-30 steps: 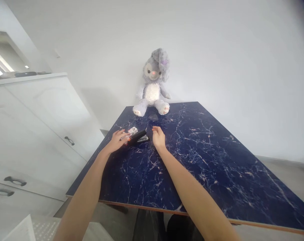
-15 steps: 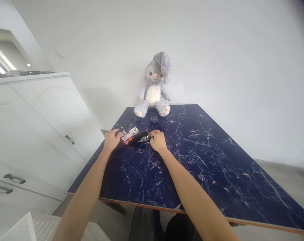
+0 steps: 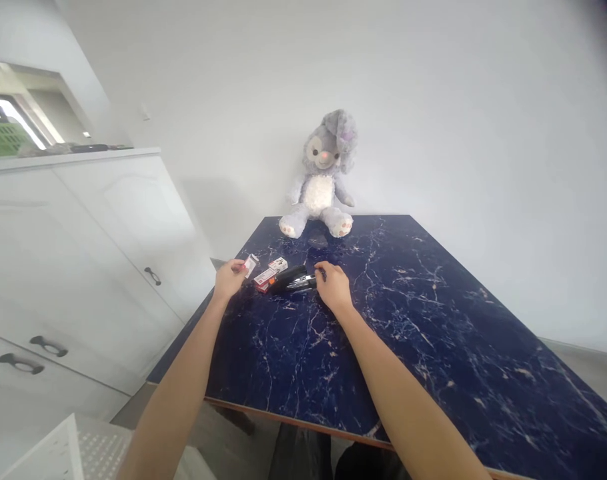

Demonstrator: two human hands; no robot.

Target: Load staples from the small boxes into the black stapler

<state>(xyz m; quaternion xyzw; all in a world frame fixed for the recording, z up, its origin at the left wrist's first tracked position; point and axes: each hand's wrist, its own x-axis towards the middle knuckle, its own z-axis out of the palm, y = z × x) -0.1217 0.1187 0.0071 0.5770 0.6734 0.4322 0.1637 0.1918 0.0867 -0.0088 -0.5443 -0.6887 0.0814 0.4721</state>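
My left hand (image 3: 228,278) pinches a small white-and-red box (image 3: 251,263) at its fingertips, just over the table's left side. A black stapler (image 3: 289,280) lies on the tabletop, with its shiny metal part showing along one edge. At the stapler's right end, my right hand (image 3: 333,285) has its fingers curled around the tip; their exact grip is partly hidden. Behind the stapler and touching it is a red-and-white box (image 3: 263,279), with a white printed box (image 3: 279,265) against its far end.
A grey plush rabbit (image 3: 321,180) sits at the far edge of the dark blue marbled table (image 3: 413,333), against the wall. White cabinets (image 3: 108,253) stand along the left. A white perforated container (image 3: 73,447) is at the lower left, below table height.
My left hand has picked up the small box, which now shows clearly in its fingers. My right hand stays at the stapler's end. The whole view has shifted slightly.
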